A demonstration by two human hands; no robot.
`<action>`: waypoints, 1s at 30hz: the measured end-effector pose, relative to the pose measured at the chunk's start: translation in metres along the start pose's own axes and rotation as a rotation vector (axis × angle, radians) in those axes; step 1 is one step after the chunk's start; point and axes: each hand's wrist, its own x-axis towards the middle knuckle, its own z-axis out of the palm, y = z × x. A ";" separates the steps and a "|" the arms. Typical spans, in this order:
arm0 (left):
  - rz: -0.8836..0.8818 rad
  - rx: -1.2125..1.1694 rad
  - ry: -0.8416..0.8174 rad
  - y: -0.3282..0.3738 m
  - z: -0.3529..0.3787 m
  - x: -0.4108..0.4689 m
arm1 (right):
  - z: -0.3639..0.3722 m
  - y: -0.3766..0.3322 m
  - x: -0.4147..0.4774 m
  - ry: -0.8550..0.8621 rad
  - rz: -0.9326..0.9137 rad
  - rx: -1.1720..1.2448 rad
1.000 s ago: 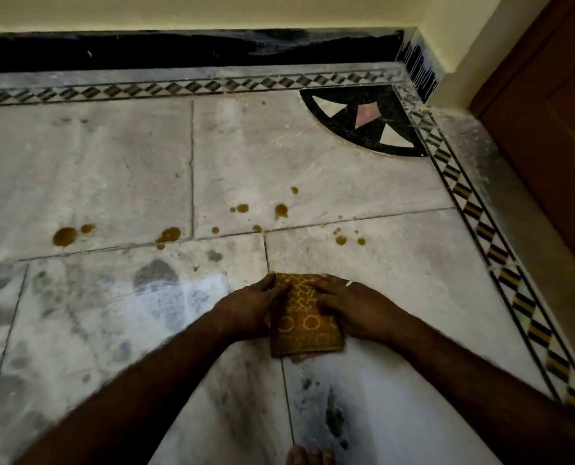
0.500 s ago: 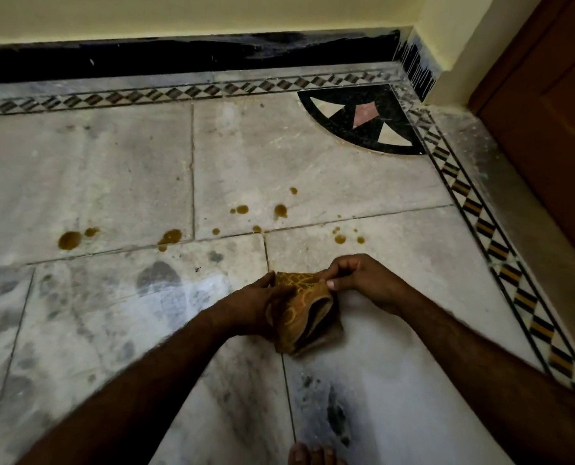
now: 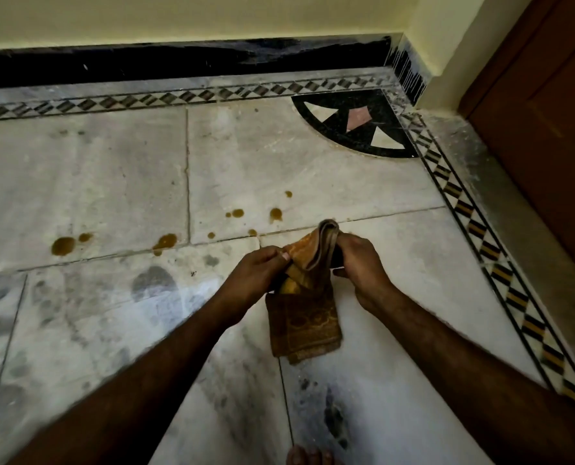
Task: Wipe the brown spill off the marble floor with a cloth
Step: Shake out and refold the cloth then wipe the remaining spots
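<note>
Head view looks down on a brown-and-gold patterned cloth held between two bare hands above the marble floor. Its fabric is thick and towel-like, folded into several layers; the upper fold stands up in a rounded hump between the hands, while the lower part hangs below them with a darker band along its bottom hem, its lowest corner close to or on the floor (contact cannot be told). The left hand has its fingers closed on the cloth's left edge, thumb pressed against the fabric. The right hand is clamped on the right side of the upper fold, fingers curled over it. Beyond the hands, and mostly to the left of them, the brown spill lies as scattered amber drops and small puddles along a tile joint, the nearest drops just past the cloth's top. Grey smudges mark the tile under the left forearm. Bare toes show below the cloth at the bottom edge.
</note>
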 end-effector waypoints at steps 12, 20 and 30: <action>-0.059 -0.156 0.071 0.033 0.004 -0.011 | -0.006 -0.014 -0.030 -0.260 -0.063 0.372; 0.056 -0.089 0.243 0.056 -0.024 -0.017 | -0.042 -0.043 -0.023 -0.351 -0.136 0.393; 0.127 -0.417 -0.078 0.125 -0.058 -0.040 | -0.088 -0.107 -0.041 -0.533 -0.221 0.557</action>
